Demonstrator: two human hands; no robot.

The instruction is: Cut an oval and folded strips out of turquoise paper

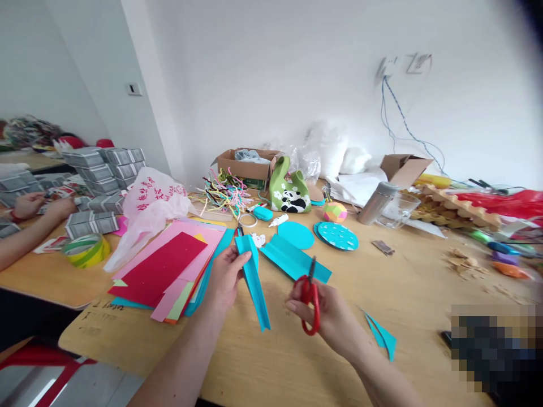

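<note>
My left hand (229,275) pinches a folded strip of blue paper (255,288) that hangs down over the table. In my right hand (324,308) is a pair of red-handled scissors (311,305), the blades pointing up and away from me; they look closed. Beyond the scissors lies a creased blue paper sheet (292,257). Behind it are a plain blue paper disc (296,234) and a patterned blue disc (337,236). Blue paper offcuts (382,334) rest to the right of my right forearm.
Coloured paper sheets (163,263) are stacked at left, near yellow-green tape (87,250). Pipe cleaners (227,192), a green panda bag (289,189), a steel tumbler (379,202) and egg cartons (453,206) stand farther back. At far left, another person's hands (59,209) work beside grey boxes (93,223).
</note>
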